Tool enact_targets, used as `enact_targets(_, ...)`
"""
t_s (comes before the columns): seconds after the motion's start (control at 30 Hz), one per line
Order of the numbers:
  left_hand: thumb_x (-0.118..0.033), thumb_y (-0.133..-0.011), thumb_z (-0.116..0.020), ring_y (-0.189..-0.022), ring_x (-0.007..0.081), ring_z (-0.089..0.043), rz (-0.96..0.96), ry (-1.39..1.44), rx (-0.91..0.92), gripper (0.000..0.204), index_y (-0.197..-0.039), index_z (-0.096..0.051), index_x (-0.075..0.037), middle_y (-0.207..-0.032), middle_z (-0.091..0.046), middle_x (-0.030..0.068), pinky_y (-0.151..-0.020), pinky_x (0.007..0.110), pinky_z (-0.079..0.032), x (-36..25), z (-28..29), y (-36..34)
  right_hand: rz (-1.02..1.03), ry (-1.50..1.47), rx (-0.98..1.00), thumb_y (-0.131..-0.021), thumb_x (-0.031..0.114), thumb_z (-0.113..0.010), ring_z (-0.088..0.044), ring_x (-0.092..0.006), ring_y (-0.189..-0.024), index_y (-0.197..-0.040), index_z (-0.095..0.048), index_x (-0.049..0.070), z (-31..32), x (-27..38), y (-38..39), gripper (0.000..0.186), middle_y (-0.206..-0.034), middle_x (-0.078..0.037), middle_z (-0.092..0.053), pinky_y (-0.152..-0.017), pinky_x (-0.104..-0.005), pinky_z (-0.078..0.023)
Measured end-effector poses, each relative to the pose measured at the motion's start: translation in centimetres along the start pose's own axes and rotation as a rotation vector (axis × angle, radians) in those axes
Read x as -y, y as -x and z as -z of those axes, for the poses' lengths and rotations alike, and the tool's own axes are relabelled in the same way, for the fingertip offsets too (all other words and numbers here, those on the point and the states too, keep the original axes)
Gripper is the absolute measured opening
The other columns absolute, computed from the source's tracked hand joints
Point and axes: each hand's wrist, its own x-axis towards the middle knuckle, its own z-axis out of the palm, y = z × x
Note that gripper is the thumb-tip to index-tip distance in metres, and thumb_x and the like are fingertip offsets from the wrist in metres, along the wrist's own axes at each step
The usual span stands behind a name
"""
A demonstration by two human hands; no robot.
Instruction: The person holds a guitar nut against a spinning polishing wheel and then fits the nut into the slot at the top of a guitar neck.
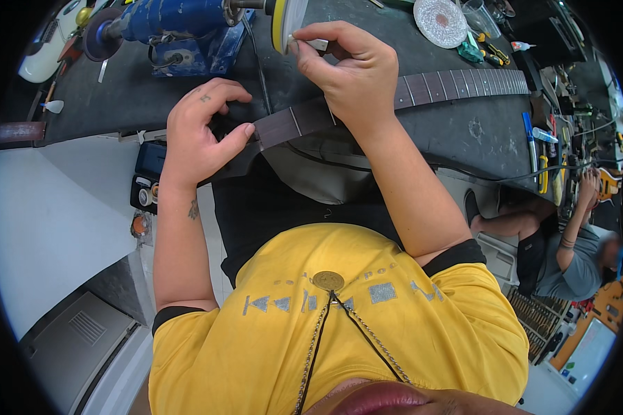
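Observation:
A guitar neck (311,124) with a dark fretted fingerboard lies across the bench in front of me. My left hand (204,131) is over the neck's left end, its thumb at the end of the fingerboard and its fingers curved and apart from the thumb. Thumb and forefinger of my right hand (353,72) pinch a small white piece (318,44), partly hidden by the fingers. They hold it close to the yellow-edged wheel (280,28) of a blue bench grinder (180,31); whether it touches the wheel I cannot tell.
A dark bench (471,131) carries a round sparkly plate (440,22), pliers (495,54) and several pens and cutters at its right edge. A black cable (257,66) runs down behind the neck. At far right another person (567,256) sits working on an orange-brown object.

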Motion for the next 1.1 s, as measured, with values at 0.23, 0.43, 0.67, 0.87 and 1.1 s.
enact_targets(0.23,-0.022,-0.075,-0.087,-0.088,0.0269,-0.068,-0.010,-0.004,-0.001,0.038,-0.110,-0.080,-0.006,-0.113,-0.081,0.0086,-0.082,0.037,-0.058,-0.01,0.02,-0.04,0.030,0.025,-0.005,-0.091,0.012,-0.089,-0.081,-0.0187,-0.080,-0.105,-0.089,0.006,0.01,-0.02,-0.02,0.015,-0.094,-0.010,-0.087,-0.072,-0.0297,-0.061)
enact_targets(0.43,-0.024,-0.081,-0.084,-0.100,0.0252,-0.068,0.028,0.008,0.053,0.041,-0.115,-0.077,-0.002,-0.119,-0.079,0.0114,-0.086,0.035,-0.052,-0.05,0.33,0.15,0.064,0.050,-0.020,-0.091,0.013,-0.088,-0.079,-0.0190,-0.079,-0.103,-0.088,0.006,0.03,0.10,-0.12,0.014,-0.093,-0.010,-0.086,-0.071,-0.0305,-0.060)
enact_targets(0.67,-0.023,-0.081,-0.084,-0.101,0.0248,-0.068,0.027,-0.001,0.052,0.041,-0.115,-0.077,-0.002,-0.120,-0.079,0.0117,-0.086,0.035,-0.052,-0.02,0.30,0.18,0.024,-0.012,-0.042,-0.089,0.012,-0.088,-0.076,-0.0176,-0.076,-0.103,-0.088,0.007,-0.25,-0.32,0.02,0.015,-0.089,-0.008,-0.084,-0.069,-0.0305,-0.059)
enact_targets(0.87,-0.022,-0.080,-0.084,-0.101,0.0251,-0.069,0.021,0.004,0.054,0.041,-0.115,-0.078,-0.002,-0.120,-0.079,0.0117,-0.087,0.035,-0.053,0.01,0.34,0.18,-0.017,-0.015,-0.024,-0.089,0.011,-0.088,-0.078,-0.0190,-0.078,-0.104,-0.088,0.006,-0.14,0.25,0.00,0.015,-0.090,-0.009,-0.084,-0.072,-0.0315,-0.060)
enact_targets(1.1,-0.023,-0.080,-0.084,-0.101,0.0253,-0.068,0.018,0.000,0.057,0.042,-0.115,-0.078,-0.002,-0.120,-0.079,0.0117,-0.086,0.035,-0.053,0.00,0.35,0.19,0.047,0.005,-0.026,-0.090,0.012,-0.088,-0.081,-0.0210,-0.082,-0.104,-0.088,0.006,-0.11,0.04,-0.09,0.015,-0.092,-0.010,-0.084,-0.074,-0.0317,-0.061)
